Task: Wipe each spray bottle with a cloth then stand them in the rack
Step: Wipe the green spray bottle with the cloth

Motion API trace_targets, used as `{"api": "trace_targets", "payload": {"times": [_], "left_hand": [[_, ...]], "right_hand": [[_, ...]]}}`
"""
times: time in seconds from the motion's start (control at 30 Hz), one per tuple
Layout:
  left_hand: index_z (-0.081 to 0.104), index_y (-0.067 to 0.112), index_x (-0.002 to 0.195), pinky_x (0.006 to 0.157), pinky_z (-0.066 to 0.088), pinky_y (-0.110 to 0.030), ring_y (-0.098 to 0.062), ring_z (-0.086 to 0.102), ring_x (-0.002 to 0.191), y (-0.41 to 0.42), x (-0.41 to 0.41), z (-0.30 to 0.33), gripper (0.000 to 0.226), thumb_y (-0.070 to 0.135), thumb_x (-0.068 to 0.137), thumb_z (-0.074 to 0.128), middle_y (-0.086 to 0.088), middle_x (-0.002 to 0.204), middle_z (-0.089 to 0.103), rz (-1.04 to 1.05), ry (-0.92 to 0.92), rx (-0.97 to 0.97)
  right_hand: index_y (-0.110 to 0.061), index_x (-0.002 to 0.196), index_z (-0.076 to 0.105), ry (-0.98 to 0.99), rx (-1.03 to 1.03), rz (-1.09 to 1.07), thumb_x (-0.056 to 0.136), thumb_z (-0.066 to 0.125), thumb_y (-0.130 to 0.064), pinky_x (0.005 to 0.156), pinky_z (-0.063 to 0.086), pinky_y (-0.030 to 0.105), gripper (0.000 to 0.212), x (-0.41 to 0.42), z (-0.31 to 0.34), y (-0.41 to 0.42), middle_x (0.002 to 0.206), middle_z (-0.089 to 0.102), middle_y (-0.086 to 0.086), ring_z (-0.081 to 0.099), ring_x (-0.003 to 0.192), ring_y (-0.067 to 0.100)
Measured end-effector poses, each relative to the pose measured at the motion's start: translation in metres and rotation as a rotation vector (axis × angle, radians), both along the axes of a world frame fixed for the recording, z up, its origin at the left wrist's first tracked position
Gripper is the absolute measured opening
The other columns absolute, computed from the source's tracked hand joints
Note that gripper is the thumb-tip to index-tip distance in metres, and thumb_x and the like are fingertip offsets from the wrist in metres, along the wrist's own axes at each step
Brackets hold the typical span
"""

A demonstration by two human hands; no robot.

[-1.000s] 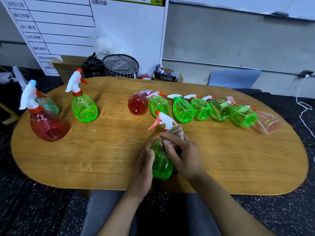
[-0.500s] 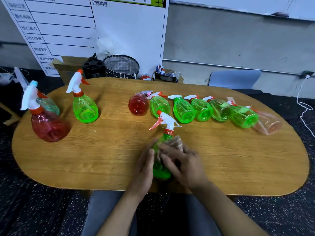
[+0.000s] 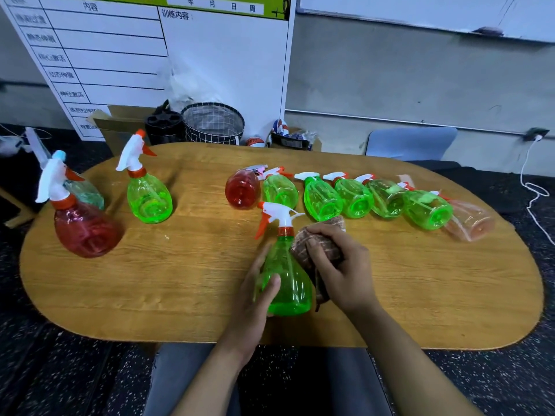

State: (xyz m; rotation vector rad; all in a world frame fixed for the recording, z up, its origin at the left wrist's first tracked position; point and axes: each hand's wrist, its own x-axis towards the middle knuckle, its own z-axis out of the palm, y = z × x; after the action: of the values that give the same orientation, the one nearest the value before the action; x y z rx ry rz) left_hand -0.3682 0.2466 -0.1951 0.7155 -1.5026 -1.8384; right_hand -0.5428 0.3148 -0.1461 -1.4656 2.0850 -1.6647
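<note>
The wooden surface [image 3: 180, 280] is carrying three upright bottles at its left end and a row of seven lying on their sides [image 3: 354, 198] across the back; no rack is showing. A wire basket [image 3: 214, 124] is sitting behind the surface, its contents unclear. Near the front edge, the green spray bottle [image 3: 285, 280] is standing upright and looking empty. The left hand [image 3: 258, 298] is gripping its body while the right hand [image 3: 339, 265] is pressing a bunched brown cloth [image 3: 312, 244] against its shoulder. Turning the bottle steadily under the cloth should be covering every side, neck included.
</note>
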Motion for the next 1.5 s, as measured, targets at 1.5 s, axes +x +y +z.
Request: {"api": "trace_targets", "payload": {"times": [1.5], "left_hand": [[0.053, 0.047, 0.152, 0.127, 0.033, -0.057, -0.014, 0.045, 0.152, -0.001, -0.004, -0.009, 0.049, 0.059, 0.107, 0.040, 0.012, 0.160, 0.053, 0.018, -0.032, -0.007]], "right_hand": [[-0.031, 0.129, 0.074, 0.268, -0.053, 0.140, 0.104, 0.061, -0.039, 0.079, 0.061, 0.035, 0.029, 0.029, -0.016, 0.022, 0.115, 0.073, 0.003, 0.074, 0.095, 0.013]]}}
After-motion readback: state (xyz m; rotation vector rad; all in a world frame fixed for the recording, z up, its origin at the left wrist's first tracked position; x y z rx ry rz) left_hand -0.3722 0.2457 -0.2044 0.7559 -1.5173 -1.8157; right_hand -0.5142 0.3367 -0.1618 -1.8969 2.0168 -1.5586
